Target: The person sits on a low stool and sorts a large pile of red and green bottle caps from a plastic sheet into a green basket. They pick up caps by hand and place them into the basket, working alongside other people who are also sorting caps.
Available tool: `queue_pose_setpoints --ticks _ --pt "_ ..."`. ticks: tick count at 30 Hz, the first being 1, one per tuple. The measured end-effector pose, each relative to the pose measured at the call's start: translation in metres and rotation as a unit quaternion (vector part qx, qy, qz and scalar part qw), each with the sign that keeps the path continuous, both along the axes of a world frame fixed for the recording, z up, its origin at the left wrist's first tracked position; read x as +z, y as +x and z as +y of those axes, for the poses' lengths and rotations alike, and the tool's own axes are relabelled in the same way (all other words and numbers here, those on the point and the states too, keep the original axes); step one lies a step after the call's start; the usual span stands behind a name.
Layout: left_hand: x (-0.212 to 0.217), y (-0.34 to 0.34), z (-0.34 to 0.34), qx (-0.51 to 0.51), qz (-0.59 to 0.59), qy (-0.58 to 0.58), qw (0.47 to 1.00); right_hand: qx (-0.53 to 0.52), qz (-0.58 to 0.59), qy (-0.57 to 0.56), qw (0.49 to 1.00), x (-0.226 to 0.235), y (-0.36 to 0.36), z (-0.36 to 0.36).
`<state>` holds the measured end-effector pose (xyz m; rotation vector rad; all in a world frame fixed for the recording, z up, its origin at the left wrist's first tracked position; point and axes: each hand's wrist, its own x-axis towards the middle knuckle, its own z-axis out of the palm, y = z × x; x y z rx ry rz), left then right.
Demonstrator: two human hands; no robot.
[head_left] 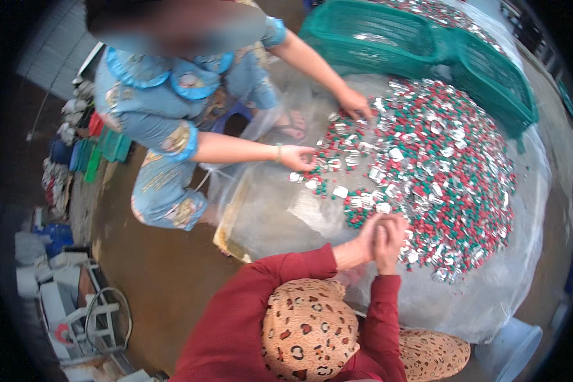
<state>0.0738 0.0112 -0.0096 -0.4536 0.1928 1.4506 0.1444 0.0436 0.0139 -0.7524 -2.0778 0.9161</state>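
My left hand [361,242] and my right hand [390,239] are pressed together at the near edge of a wide pile [449,169] of small red, green and shiny silver-white pieces. Both hands are closed, with the fingers folded over each other; whatever lies between them is hidden. Just beyond my fingertips is a small cluster of green pieces [356,216] with white ones. The pile rests on clear plastic sheeting [267,223]. Across from me, a co-worker's hands [297,157] sort through a thinner scatter at the pile's left side.
Green plastic baskets [375,38] stand along the far side, with more pieces behind them. A pale blue bucket [512,347] is at the lower right. The co-worker in light blue clothing [165,134] sits at the left. Grey machine parts [76,305] lie at the lower left.
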Motion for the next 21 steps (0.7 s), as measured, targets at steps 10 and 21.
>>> queue_pose_setpoints --ticks 10,21 --pt "0.007 -0.044 0.072 0.091 -0.056 0.081 0.991 -0.105 0.136 0.014 0.985 0.059 0.002 0.041" --pt "0.147 -0.16 0.19 0.228 0.725 0.056 0.647 -0.239 0.099 -0.128 0.957 0.036 0.09 0.038"
